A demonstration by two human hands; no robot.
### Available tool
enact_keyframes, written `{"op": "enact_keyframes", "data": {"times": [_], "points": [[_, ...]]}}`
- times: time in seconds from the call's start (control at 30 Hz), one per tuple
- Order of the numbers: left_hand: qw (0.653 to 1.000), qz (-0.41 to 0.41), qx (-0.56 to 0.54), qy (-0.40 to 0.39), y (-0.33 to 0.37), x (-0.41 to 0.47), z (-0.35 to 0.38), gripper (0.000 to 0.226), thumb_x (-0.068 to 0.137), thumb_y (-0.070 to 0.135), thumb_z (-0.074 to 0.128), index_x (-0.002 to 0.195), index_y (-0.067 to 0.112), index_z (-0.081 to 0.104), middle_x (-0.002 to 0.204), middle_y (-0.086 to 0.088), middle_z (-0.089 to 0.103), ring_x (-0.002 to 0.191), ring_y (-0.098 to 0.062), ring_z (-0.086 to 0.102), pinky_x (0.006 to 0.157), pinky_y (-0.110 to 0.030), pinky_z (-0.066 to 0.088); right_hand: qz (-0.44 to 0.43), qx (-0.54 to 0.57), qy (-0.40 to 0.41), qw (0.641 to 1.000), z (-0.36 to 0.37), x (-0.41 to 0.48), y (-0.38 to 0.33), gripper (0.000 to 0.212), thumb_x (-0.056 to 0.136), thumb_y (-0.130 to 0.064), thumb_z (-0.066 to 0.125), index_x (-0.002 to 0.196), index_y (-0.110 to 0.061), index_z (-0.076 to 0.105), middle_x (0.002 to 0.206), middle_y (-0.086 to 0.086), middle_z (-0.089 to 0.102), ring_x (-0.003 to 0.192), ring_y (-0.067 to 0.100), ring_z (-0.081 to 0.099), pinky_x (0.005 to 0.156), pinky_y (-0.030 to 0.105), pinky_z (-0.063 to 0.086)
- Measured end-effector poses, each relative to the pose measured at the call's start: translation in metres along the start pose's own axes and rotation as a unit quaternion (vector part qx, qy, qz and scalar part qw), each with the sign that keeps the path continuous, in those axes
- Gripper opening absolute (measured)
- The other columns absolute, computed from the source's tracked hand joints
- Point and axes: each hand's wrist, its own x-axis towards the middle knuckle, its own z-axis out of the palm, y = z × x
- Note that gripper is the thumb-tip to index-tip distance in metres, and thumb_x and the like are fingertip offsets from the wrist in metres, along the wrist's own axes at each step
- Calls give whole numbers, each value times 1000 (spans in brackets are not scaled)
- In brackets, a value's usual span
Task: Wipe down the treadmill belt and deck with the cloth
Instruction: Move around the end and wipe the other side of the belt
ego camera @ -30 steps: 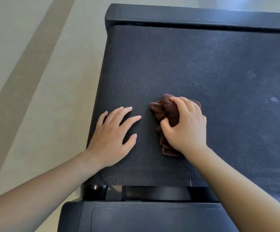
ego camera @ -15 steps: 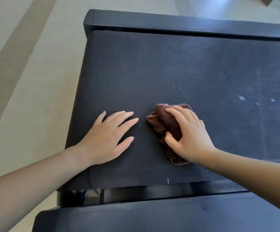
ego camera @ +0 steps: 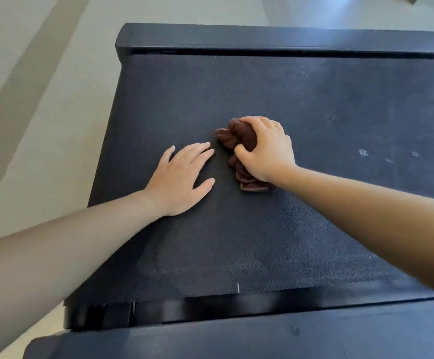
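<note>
R hand (ego camera: pixel 265 149) mid-frame, fingers clamped on bunched brown cloth (ego camera: pixel 239 141), pressing it on belt (ego camera: pixel 314 229). L hand (ego camera: pixel 182 177) flat beside, fingers straight, slightly apart.

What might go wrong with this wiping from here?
1. The brown cloth is bunched into a wad under the right hand, so it touches only a small patch of the belt; strips could be missed.
2. The pale spots on the belt's right side lie away from the cloth and might get left behind.
3. The left hand lies flat on the belt; if the belt rolls under that weight, the person might slip.
</note>
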Motion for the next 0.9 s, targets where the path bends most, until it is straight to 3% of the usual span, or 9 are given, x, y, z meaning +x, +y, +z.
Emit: {"op": "enact_keyframes", "data": {"times": [0.27,0.57,0.9], "points": [[999,8,-21,41,-4,0,6,55,90,41,47,140,20,38,150,5,31,139,-14,25,114,-45,13,-11,-6,-8,1000,-14,-54,6,60,81,-38,58,137,-25,43,141,-5,43,132,21,33,96,47,36],[999,12,-24,47,-4,0,6,54,90,40,49,139,20,40,150,5,32,139,-14,26,113,-46,13,-7,-21,-15,1000,-15,-161,-20,64,72,-45,53,132,-24,49,137,-4,44,128,20,36,88,42,38],[999,36,-14,20,-9,-2,-1,54,92,39,46,142,18,36,152,2,28,141,-16,21,114,-47,14,20,-33,16,999,-9,-104,-5,58,80,-42,55,135,-26,45,141,-7,41,131,19,31,95,43,34]]}}
